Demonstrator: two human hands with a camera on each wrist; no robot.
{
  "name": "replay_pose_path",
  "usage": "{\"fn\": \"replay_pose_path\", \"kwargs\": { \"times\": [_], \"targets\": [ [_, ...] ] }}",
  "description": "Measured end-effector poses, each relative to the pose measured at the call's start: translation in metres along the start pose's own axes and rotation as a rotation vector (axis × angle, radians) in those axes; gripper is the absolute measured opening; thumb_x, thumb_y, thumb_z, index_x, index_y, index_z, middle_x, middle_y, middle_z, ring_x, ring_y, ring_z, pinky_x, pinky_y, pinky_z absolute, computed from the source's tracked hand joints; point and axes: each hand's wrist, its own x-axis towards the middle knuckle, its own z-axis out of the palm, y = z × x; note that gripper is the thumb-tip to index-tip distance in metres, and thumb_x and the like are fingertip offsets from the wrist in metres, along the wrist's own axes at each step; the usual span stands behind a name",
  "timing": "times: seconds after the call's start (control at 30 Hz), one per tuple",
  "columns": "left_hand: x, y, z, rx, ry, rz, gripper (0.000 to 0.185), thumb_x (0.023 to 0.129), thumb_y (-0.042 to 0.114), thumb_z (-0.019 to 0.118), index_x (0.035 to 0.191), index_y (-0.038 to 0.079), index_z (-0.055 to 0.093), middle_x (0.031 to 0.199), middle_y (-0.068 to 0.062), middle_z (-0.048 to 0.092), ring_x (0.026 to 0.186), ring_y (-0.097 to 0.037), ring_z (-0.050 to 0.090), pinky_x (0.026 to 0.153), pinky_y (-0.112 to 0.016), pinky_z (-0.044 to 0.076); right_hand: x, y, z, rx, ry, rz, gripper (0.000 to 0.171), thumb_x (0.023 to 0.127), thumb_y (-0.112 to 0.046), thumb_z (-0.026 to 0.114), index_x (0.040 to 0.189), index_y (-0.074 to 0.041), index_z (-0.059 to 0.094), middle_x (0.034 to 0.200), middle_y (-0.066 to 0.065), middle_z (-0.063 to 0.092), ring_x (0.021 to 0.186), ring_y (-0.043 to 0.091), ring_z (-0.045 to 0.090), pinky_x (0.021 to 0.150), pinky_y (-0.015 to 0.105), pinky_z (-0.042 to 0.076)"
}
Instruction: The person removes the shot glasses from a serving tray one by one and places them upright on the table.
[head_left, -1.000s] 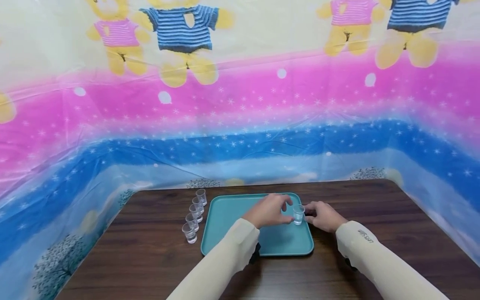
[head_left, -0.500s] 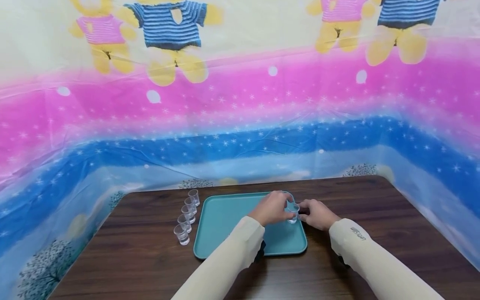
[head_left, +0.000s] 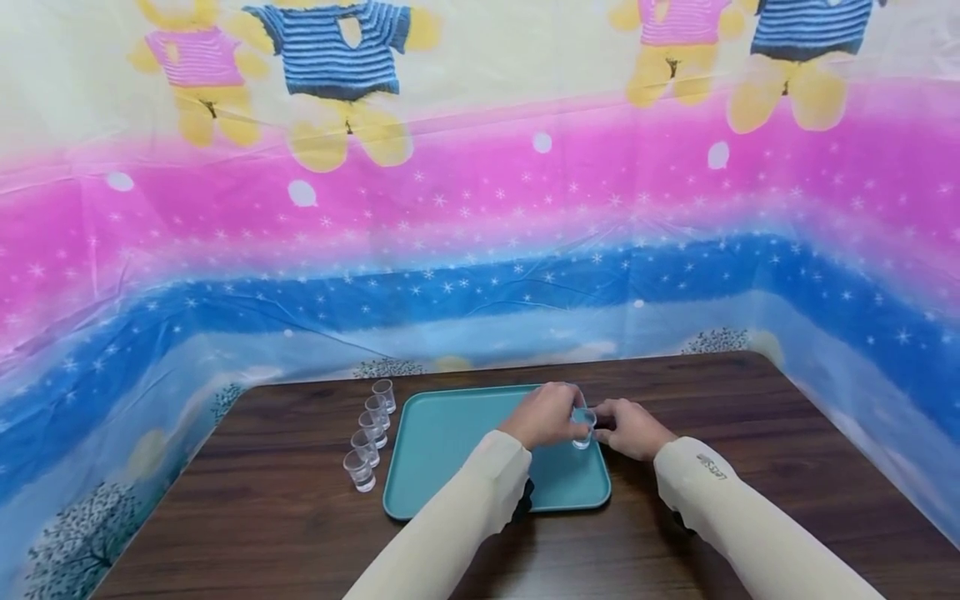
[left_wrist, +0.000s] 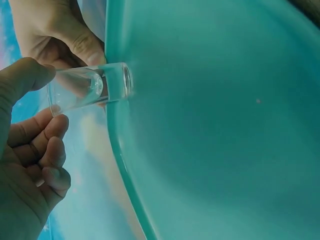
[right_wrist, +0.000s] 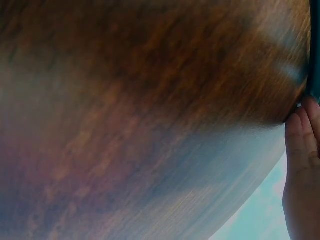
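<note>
A clear shot glass (head_left: 582, 427) is upright at the right side of the teal tray (head_left: 435, 433), its base just inside the rim. My left hand (head_left: 546, 414) pinches it near its mouth, with the thumb on one side and fingertips on the other in the left wrist view. Behind the same glass (left_wrist: 92, 86), the thumb and a fingertip of my right hand (head_left: 632, 428) straddle its lower part. In the right wrist view only some straight fingers (right_wrist: 300, 135) show, close to the tray's edge; the glass is out of sight there.
Several more clear shot glasses (head_left: 365, 447) stand in a slanted row on the dark wooden table (head_left: 247, 492), left of the tray. A printed cloth (head_left: 465, 225) with teddy bears hangs behind and around the table.
My left hand has come in from the left and its thumb and fingers have met the glass. The right hand keeps its place at the glass. The head view has shifted slightly.
</note>
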Motion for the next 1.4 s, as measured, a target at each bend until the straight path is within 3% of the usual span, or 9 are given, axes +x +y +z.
{"fn": "replay_pose_path", "kwargs": {
  "times": [0.2,0.5,0.77,1.0,1.4],
  "targets": [
    [-0.01,-0.004,-0.005,-0.003,0.005,0.0,0.025,0.086,0.029,0.07,0.098,0.009,0.063,0.068,0.003,0.053,0.049,-0.011,0.045,0.047,-0.023,0.039,0.0,0.003,0.002,0.005,-0.003,-0.013,0.038,0.091,-0.006,0.063,0.128,-0.001,0.057,0.114,0.009,0.059,0.107,0.028,0.057,0.086,0.044,0.047],
    [-0.033,-0.021,-0.016,-0.02,0.054,-0.021,0.036,0.084,0.03,0.072,0.109,0.004,0.064,0.071,0.001,0.052,0.055,-0.011,0.048,0.052,-0.023,0.042,-0.004,0.005,0.002,-0.007,0.011,-0.046,0.04,0.091,-0.006,0.062,0.129,0.003,0.055,0.113,0.013,0.059,0.106,0.031,0.056,0.084,0.046,0.047],
    [-0.061,-0.043,-0.028,0.005,0.097,0.017,0.035,0.085,0.029,0.071,0.108,0.004,0.065,0.095,-0.005,0.06,0.075,-0.009,0.051,0.064,-0.023,0.046,-0.005,0.004,0.006,-0.007,0.03,-0.029,0.042,0.091,-0.006,0.062,0.131,0.001,0.054,0.114,0.013,0.058,0.106,0.03,0.055,0.083,0.044,0.048],
    [-0.091,-0.064,-0.044,0.007,0.151,0.068,0.03,0.085,0.026,0.071,0.104,0.003,0.065,0.092,-0.007,0.061,0.076,-0.011,0.054,0.064,-0.025,0.046,-0.004,0.003,0.008,-0.017,0.026,-0.043,0.042,0.091,-0.007,0.062,0.132,0.001,0.053,0.116,0.014,0.057,0.107,0.031,0.054,0.083,0.045,0.047],
    [-0.132,-0.088,-0.068,0.08,0.177,0.017,0.03,0.086,0.03,0.069,0.105,0.009,0.064,0.09,-0.001,0.059,0.074,-0.008,0.051,0.064,-0.027,0.045,-0.004,0.003,0.01,-0.017,0.032,-0.046,0.041,0.091,-0.007,0.062,0.131,0.001,0.054,0.115,0.014,0.056,0.104,0.03,0.055,0.08,0.043,0.048]
  ]
}}
